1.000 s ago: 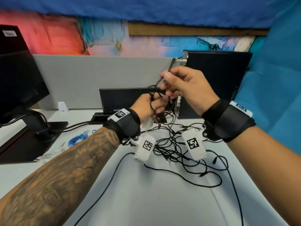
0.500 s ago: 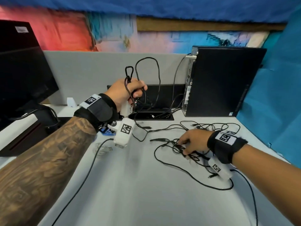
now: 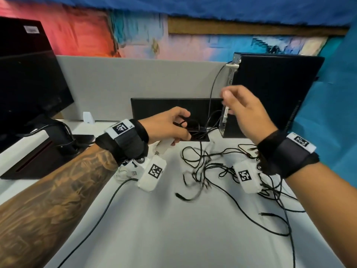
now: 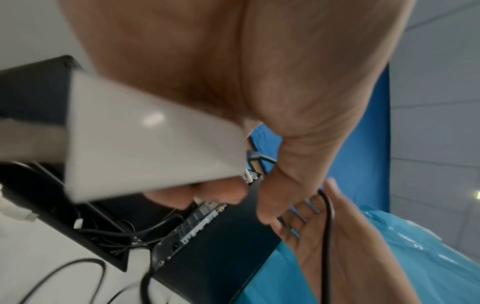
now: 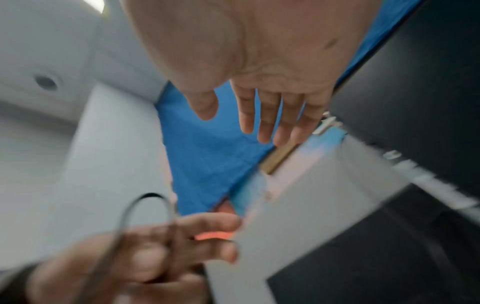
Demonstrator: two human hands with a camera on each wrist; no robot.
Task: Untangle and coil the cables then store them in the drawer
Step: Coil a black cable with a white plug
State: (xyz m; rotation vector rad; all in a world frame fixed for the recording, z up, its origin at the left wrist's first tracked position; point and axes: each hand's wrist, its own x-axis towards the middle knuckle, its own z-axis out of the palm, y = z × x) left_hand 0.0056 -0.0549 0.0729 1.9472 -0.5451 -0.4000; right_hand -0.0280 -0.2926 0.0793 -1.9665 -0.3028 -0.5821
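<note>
A tangle of thin black cables [image 3: 208,167] lies on the white desk [image 3: 173,229] between my wrists. My left hand [image 3: 179,128] hovers over the desk's cable slot [image 3: 201,137] and grips a white charger block [image 3: 165,146], which fills the left wrist view [image 4: 150,131]. A black cable loop [image 5: 148,205] is also held in its fingers. My right hand [image 3: 228,101] is raised above the tangle, in front of the computer tower. Its fingers [image 5: 262,115] are straight and spread, with nothing in them.
A black monitor [image 3: 29,84] on its stand fills the left. A black computer tower [image 3: 274,93] stands at the back right, with a cable plugged in near its top. A grey partition [image 3: 135,84] closes the back. A wrist-camera lead [image 3: 100,215] trails to the lower left.
My left hand has come down from head height to the cable slot, still holding the charger and cable. My right hand has lifted off the tangle and now hangs open in the air.
</note>
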